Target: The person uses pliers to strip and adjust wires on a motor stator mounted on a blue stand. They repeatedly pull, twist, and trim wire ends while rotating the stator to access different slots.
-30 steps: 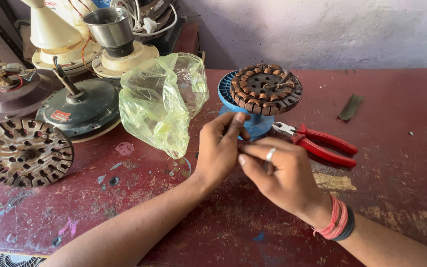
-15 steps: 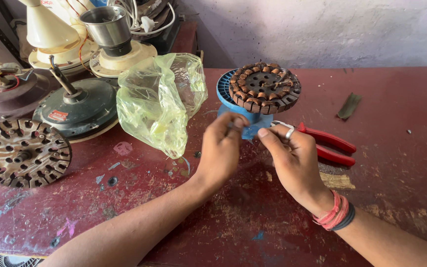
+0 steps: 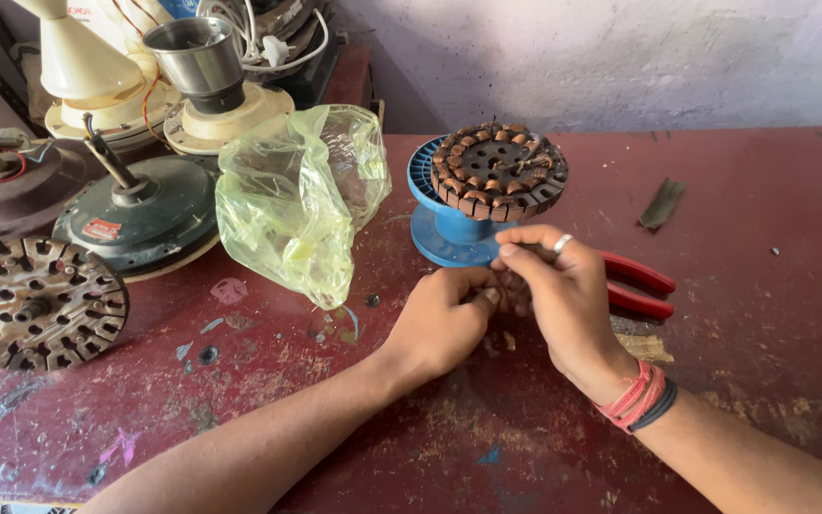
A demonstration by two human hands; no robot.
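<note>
Left hand [image 3: 444, 319] and right hand [image 3: 563, 290] meet fingertip to fingertip, pinching something too small to identify. Just behind, the wound stator [image 3: 499, 171] lies flat on a blue spool [image 3: 449, 233], axis upright, on the red surface [image 3: 763, 286].

Soft, even daylight fills the scene; the plastic bag [image 3: 302, 205] glows translucent near the table's [image 3: 763, 381] far edge. Shadows are faint, and focus is sharp throughout.

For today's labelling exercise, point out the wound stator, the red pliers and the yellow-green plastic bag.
wound stator [image 3: 499, 169], head view, on its top face of copper coils.
red pliers [image 3: 641, 286], head view, on the red handles right of the right hand.
yellow-green plastic bag [image 3: 292, 205], head view, on its crumpled middle.
</note>
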